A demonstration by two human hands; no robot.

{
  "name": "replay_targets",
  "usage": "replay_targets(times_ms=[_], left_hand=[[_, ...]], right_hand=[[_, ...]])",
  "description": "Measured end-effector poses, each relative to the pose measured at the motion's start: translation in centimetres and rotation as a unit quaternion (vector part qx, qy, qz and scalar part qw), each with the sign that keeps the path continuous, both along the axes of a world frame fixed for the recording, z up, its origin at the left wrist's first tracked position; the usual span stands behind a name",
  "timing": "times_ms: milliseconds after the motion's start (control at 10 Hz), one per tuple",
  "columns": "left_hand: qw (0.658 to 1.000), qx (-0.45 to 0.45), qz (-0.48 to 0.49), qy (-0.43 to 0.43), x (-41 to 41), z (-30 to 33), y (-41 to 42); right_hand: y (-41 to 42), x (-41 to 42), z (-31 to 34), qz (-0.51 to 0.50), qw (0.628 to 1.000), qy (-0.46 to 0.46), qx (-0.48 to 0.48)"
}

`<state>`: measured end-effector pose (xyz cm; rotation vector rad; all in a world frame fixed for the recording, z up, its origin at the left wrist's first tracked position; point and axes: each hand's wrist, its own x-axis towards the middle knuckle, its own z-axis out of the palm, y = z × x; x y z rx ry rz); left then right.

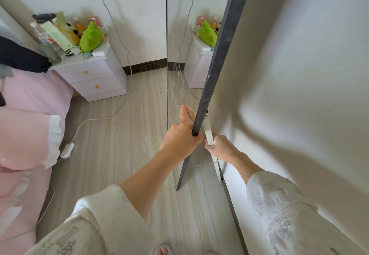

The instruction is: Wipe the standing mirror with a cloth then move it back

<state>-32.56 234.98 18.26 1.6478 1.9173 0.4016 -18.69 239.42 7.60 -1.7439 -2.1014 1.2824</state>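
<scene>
The standing mirror point(185, 41) is seen almost edge-on next to the white wall on the right, its glass reflecting the nightstand and floor. Its dark frame edge point(221, 41) runs from the top of the view down to the floor. My left hand point(179, 135) grips this dark edge low down, with one finger stretched out along the glass. Behind the mirror, my right hand point(218, 149) holds a white support piece point(209, 135) on the mirror's back. No cloth is in view.
A white nightstand point(93, 75) with bottles and a green plush toy point(90, 38) stands at the back left. The pink bed point(26, 119) fills the left side. A white cable and power adapter point(67, 150) lie on the wooden floor. The white wall point(299, 75) is close on the right.
</scene>
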Motion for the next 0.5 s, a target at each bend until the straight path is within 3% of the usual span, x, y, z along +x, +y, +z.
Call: replay_targets(times_ms=[200, 400, 500], left_hand=[[0.999, 0.035, -0.019, -0.026, -1.2, -0.4, -0.8], [0.978, -0.165, -0.09, 0.094, -3.8, 0.8, -2.4], [0.972, -0.179, -0.13, 0.08, -4.5, 2.0, -3.0]], right_hand=[[0.6, 1.2, 1.5, 0.055, 0.992, -0.109, -0.041], [-2.3, 3.5, 6.1, 0.028, 0.985, -0.137, -0.097], [-3.8, 4.4, 8.9, 0.022, 0.983, -0.136, -0.121]])
